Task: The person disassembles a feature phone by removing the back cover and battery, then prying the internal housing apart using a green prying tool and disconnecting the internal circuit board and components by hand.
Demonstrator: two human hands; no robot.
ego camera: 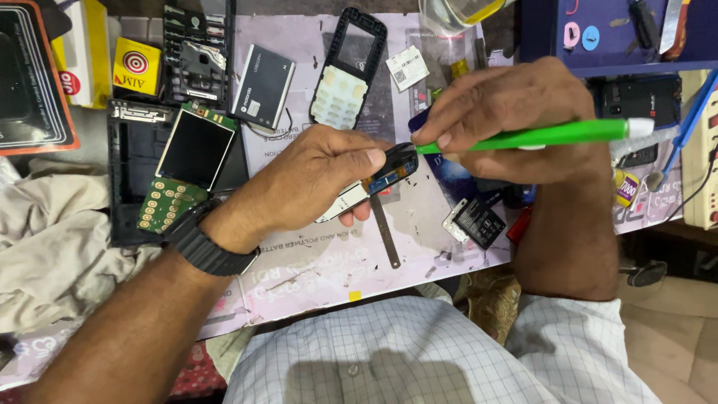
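Note:
My left hand, with a black watch on its wrist, grips a small phone circuit board above the pale work mat. My right hand holds a green-handled tool with its tip touching the top of that board. A thin metal strip lies on the mat just below the board.
A green circuit board with screen rests on a black phone shell at left. Nearby lie a black battery, a keypad frame and a small dark module. A crumpled cloth sits at the left edge.

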